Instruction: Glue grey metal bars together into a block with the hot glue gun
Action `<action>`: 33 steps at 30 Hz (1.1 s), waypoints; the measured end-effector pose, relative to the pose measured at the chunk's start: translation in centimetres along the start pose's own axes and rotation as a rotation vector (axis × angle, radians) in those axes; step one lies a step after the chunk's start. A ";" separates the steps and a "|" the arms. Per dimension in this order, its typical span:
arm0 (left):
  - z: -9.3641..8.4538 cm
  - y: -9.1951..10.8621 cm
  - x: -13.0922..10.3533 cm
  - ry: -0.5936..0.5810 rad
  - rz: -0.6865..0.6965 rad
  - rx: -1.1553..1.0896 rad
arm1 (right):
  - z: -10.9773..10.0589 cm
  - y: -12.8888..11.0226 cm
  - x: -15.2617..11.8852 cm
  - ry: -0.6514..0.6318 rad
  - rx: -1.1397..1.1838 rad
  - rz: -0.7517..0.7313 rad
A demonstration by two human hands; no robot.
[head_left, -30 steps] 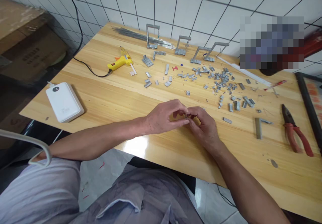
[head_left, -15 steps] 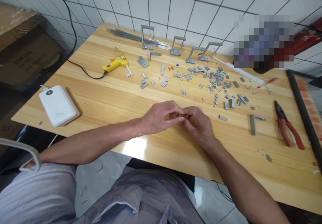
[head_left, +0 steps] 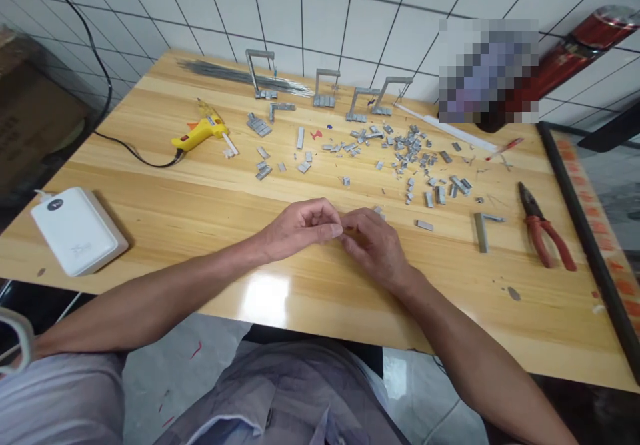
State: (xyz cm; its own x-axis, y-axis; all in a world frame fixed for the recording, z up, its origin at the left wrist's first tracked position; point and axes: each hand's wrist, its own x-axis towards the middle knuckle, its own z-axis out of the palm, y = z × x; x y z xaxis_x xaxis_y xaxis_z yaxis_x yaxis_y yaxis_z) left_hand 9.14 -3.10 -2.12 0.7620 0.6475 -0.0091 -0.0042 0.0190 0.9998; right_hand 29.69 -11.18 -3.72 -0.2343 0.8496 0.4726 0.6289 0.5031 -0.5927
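Observation:
My left hand (head_left: 307, 228) is closed in a pinch above the near middle of the wooden table (head_left: 200, 251). Its fingertips meet those of my right hand (head_left: 375, 245), whose fingers are also pressed together. Whatever lies between them is too small or hidden to name. Just beyond my right hand is a small grey metal piece (head_left: 379, 213), partly covered by the fingers. To the right of that hand lies a flat grey staple strip (head_left: 425, 225). Farther back is a scattered heap of broken grey staple pieces (head_left: 410, 145).
Small frames made of staple strips (head_left: 327, 88) stand near the tiled wall by a bundle of thin wires (head_left: 240, 77). A yellow glue gun (head_left: 200, 131) and white power bank (head_left: 77, 231) lie left. Red-handled pliers (head_left: 543, 228) and an L-shaped staple piece (head_left: 483, 231) lie right.
The view has turned a little, shifting the table things leftward. My hands stay together at the fingertips, and the left thumb and fingers have closed nearer each other.

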 end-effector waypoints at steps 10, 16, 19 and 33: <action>-0.3 -1.1 0.6 -0.019 -0.107 -0.197 | 0.1 -0.1 -0.2 -0.010 -0.005 -0.020; 0.3 -0.7 0.1 0.040 -0.014 -0.117 | 0.0 -0.4 -0.1 0.049 0.008 0.056; 0.8 -0.6 0.0 0.121 0.072 0.026 | 0.1 -0.5 -0.1 0.061 0.032 0.077; 0.2 -2.4 0.4 0.204 0.414 0.409 | -7.2 4.6 1.9 -0.003 -0.634 0.232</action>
State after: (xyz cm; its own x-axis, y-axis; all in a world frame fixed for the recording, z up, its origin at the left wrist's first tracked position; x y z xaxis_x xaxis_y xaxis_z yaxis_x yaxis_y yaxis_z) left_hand 9.53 -3.05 -4.50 0.6111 0.6718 0.4186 0.0061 -0.5329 0.8462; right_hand 37.47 -8.35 -0.89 -0.0424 0.9253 0.3769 0.9765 0.1183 -0.1804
